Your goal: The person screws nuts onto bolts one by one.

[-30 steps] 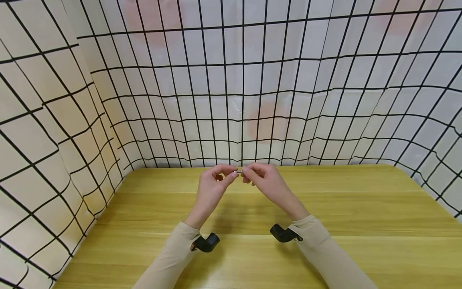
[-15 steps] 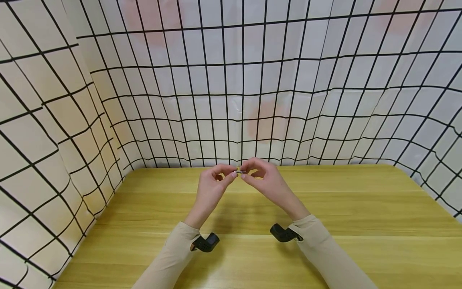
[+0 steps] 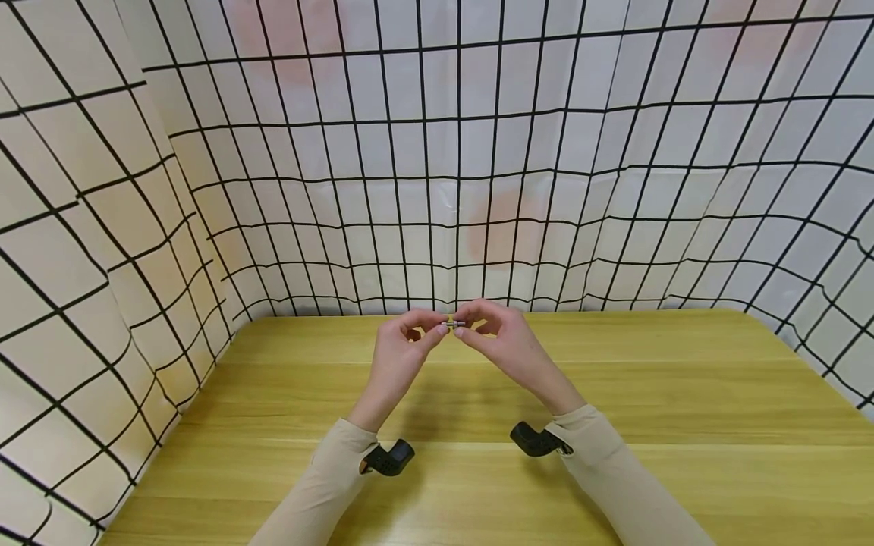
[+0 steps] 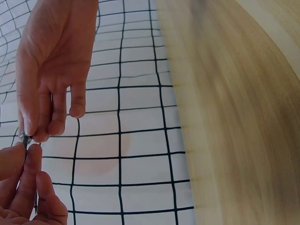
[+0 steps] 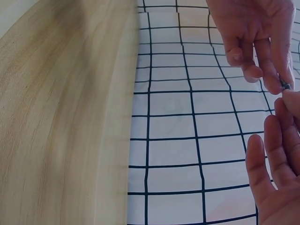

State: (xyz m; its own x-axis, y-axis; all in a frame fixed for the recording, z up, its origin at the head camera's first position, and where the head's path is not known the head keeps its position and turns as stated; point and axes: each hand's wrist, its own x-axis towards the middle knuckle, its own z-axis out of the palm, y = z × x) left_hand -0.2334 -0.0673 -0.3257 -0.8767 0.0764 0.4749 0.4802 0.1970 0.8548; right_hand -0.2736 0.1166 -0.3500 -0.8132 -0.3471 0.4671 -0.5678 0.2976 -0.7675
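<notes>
The small metal piece (image 3: pixel 451 324) hung just below the frame's centre, pinched by the fingers of both the left hand (image 3: pixel 400 350) and the right hand (image 3: pixel 508 343), seemingly so each end stayed steady.

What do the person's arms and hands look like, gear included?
The left sleeve and right sleeve are long, plain beige. A black, angled left wrist device and matching right wrist device are worn too. The left hand and right hand wear no gloves; no cables show.
</notes>
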